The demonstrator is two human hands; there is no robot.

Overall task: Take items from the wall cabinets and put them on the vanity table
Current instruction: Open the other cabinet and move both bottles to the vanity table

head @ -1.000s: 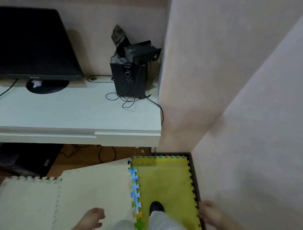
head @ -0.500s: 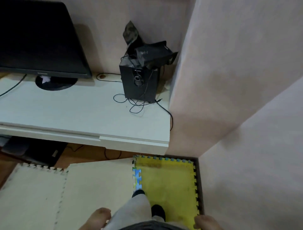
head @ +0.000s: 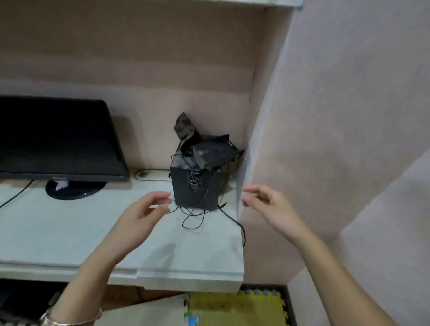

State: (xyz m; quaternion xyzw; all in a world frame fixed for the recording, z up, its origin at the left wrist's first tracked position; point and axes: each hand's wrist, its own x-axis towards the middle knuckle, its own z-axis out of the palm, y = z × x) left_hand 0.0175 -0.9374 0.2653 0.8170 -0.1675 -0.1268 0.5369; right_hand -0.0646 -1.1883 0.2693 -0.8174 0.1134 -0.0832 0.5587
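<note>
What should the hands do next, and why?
Probably keep lifting toward the cabinet edge overhead: both the left hand and right hand are empty and open, raised over the white table, touching nothing yet.

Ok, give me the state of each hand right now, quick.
Left hand: open, fingers loosely curled, holding nothing.
Right hand: open, fingers loosely curled, holding nothing.
</note>
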